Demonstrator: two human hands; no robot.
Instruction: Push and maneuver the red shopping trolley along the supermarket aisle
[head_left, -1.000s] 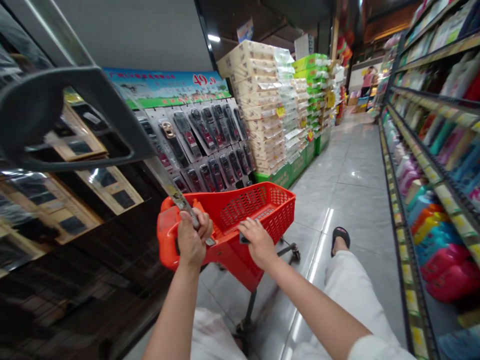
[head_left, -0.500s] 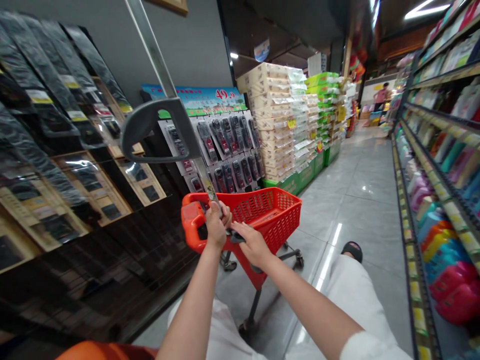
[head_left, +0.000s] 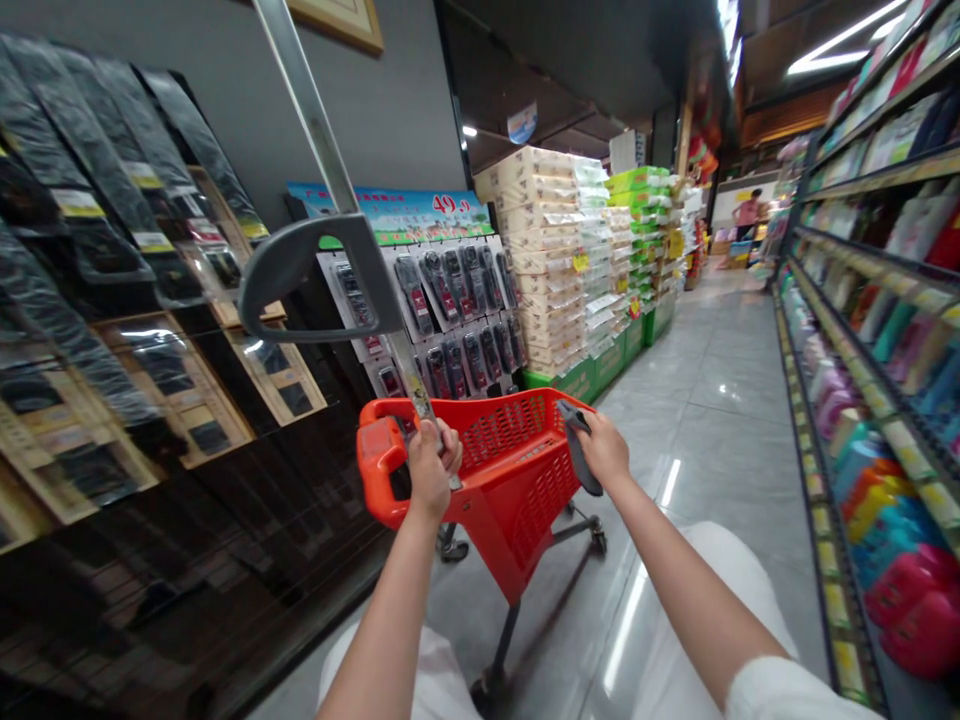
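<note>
- Metal pole (head_left: pixel 313 120), slim and shiny, slants from the top of the view down to the right, its lower end over the near rim of a red plastic shopping cart (head_left: pixel 510 510). Whether it touches the cart I cannot tell.
- Partway along the pole sits a grey loop fitting (head_left: pixel 373 270), D-shaped, with a wide opening through it.
- The person's left hand (head_left: pixel 431 470) is closed around the pole near its lower end, fingers curled over; a short stretch of metal shows beyond the fist. The cart's push handle (head_left: pixel 379 460) is just beside that wrist.
- The person's right hand (head_left: pixel 606 450), well apart from the left, grips a dark grey flat piece (head_left: pixel 580 455), fingers over it and both ends showing, at the cart's right side.
- To the left, a wall display holds packaged dark straps (head_left: pixel 202 150) and light wooden-looking boxes (head_left: pixel 281 380).
- Behind the cart, a blue sign (head_left: pixel 390 210) reads 49.9 above carded black items (head_left: pixel 457 280), beside tall stacks of cream packs (head_left: pixel 536 270) and green packs (head_left: pixel 649 225).
- Along the right runs a long shelf (head_left: pixel 877 190) of colourful goods.
- Far down the grey tiled floor (head_left: pixel 720 360) stands another person (head_left: pixel 748 212) in pink.
</note>
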